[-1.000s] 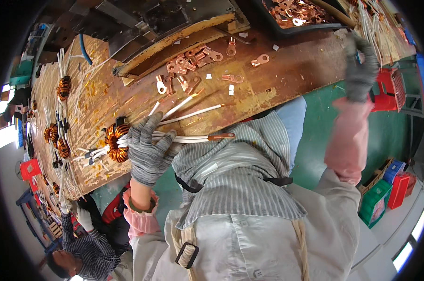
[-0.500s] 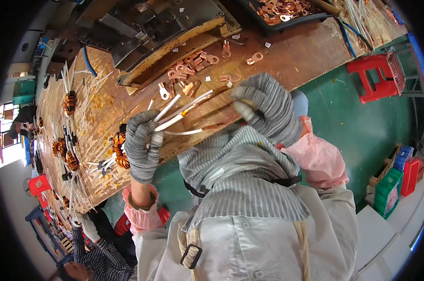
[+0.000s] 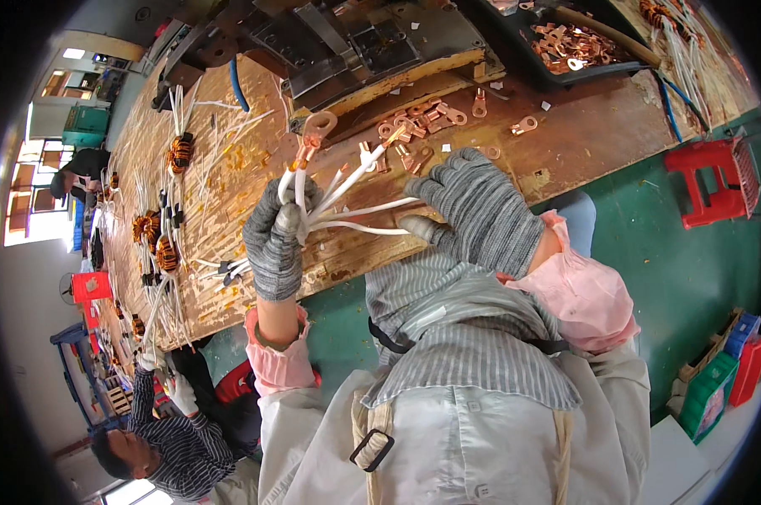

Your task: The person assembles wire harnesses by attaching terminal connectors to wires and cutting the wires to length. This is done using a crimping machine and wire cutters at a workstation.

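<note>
My left hand, in a grey knitted glove, is closed around a bundle of white wires above the bench edge. Two of these wires stand up from the fist and end in a copper ring lug. Others point up and right, with bare copper strands at their tips. My right hand, gloved alike, has thumb and fingers at the ends of two lower wires; those ends are hidden by the glove. Loose copper lugs lie in a pile beyond the hands.
A dark metal press stands at the back of the wooden bench. Behind right is a black tray of lugs. Copper-wound coils with white leads lie left. A red stool stands right; a co-worker sits lower left.
The view has shifted. The lug on two wires now shows upright above my left hand. My right hand has come down from the bare strands to the lower wire ends.
</note>
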`<state>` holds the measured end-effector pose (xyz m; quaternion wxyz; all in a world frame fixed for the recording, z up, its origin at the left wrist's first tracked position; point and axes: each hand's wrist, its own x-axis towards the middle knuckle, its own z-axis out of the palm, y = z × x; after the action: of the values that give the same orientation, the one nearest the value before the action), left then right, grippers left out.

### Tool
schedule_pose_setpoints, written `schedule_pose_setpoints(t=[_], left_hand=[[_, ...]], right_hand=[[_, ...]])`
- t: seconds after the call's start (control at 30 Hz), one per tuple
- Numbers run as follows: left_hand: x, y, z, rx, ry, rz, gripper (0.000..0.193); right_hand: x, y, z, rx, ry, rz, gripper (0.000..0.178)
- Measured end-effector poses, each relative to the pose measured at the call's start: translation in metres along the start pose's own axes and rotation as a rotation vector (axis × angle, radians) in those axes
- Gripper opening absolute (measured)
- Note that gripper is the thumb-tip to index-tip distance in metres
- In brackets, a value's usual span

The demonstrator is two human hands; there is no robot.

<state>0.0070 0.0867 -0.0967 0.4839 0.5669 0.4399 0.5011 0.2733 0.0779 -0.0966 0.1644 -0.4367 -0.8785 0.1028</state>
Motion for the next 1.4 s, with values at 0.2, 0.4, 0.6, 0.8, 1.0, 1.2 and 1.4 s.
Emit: schedule_pose_setpoints(t=[0.2,0.4,0.6,0.8,1.0,1.2,1.4], left_hand=[[-0.001,-0.004,-0.008,-0.123,0.060,0.002,0.037],[0.003,0.002,-0.009,-0.107,0.089,-0.015,0.034],[0.004,0.012,0.003,-0.107,0.092,-0.017,0.023],[0.007,0.024,-0.009,-0.022,-0.073,-0.017,0.024],[0.002,0.018,-0.004,-0.049,-0.090,0.022,0.039],[0.000,0.013,0.001,-0.136,-0.051,0.044,0.039],[-0.005,0.014,0.003,-0.084,0.027,0.050,0.038]], right_hand=[[0.000,0.000,0.008,0.085,-0.101,0.009,0.044],[-0.004,0.001,0.011,0.131,-0.076,0.004,0.041],[-0.003,0.001,0.011,0.081,-0.069,-0.028,0.037],[-0.003,0.002,0.008,-0.278,0.176,-0.186,0.030],[-0.004,-0.012,-0.009,-0.241,0.178,-0.354,0.024],[-0.007,-0.002,0.003,-0.213,0.190,-0.342,0.024],[-0.022,0.026,-0.016,0.082,0.596,-0.169,0.024]])
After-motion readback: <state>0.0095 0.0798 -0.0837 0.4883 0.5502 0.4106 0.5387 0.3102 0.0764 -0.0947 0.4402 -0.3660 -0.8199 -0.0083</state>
